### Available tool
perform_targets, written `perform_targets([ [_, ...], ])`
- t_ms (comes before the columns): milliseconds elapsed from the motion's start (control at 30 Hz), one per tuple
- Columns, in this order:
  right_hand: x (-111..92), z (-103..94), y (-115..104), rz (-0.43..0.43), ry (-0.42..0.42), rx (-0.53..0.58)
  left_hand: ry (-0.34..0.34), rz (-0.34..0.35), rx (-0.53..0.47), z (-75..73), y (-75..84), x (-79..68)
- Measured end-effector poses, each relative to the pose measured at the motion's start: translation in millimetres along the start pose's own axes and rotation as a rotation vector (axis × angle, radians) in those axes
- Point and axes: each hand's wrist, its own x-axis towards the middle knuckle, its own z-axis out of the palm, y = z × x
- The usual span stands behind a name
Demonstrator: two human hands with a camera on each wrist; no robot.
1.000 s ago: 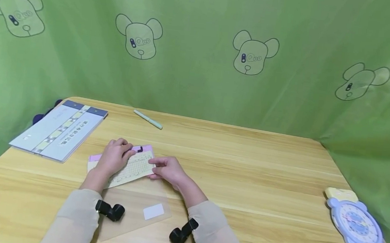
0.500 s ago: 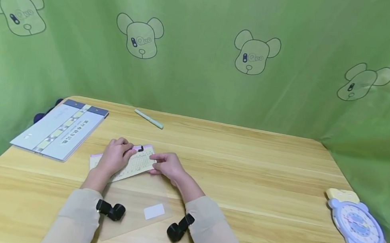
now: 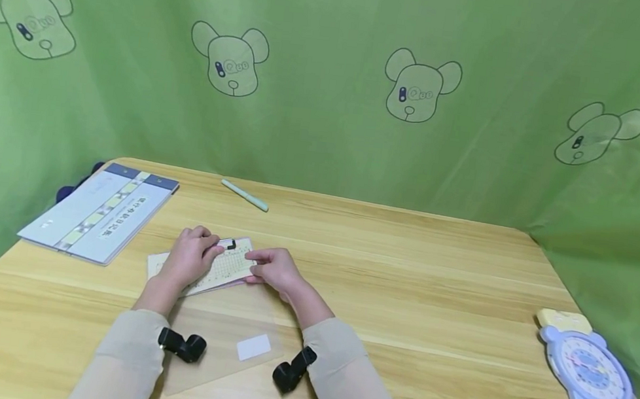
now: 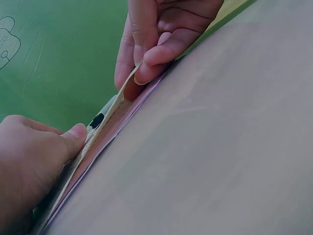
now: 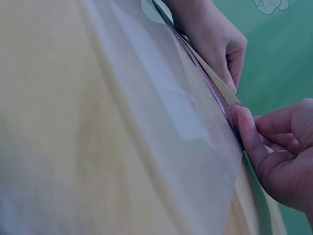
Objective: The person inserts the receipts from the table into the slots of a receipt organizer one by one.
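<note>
A cream printed sheet [image 3: 227, 266] with a grid lies over a pink-purple backing [image 4: 128, 108]. A small dark mark [image 3: 232, 245] shows near the sheet's far edge. My left hand [image 3: 190, 256] holds that far edge, its thumb pressing on top beside the mark. At the near right corner, my right hand [image 3: 278, 270] pinches the sheet between thumb and fingers. In the left wrist view the lifted sheet stands a little apart from the backing. Towards me spreads a clear plastic cover [image 3: 209, 341] with a white label [image 3: 253, 347].
A pale blue-white folder [image 3: 99, 214] with a dark top band lies at the back left. A mint-green pen [image 3: 245, 195] is near the back edge. At the far right, a blue toy clock [image 3: 591, 372] sits against a yellow block [image 3: 564, 320]. A green curtain [image 3: 314, 146] hangs behind the table.
The cream sheet has shifted away from me over the backing, covering the pink strip at its far edge; pink now shows along the near edge. My right hand moved slightly with it.
</note>
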Motion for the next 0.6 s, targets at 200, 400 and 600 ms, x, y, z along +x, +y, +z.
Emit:
perform_targets([
  [200,0.0,-0.7,0.3,-0.008,-0.002,0.013,0.006,0.006,-0.002,0.3,0.7,0.1],
  [400,0.5,-0.9,2.2,-0.015,0.002,-0.005,0.002,0.005,0.000,0.0,0.1,-0.9],
  [600,-2.7,-3.2,3.3,-0.035,-0.036,-0.003,-0.005,-0.033,-0.023,0.1,-1.2,-1.5],
])
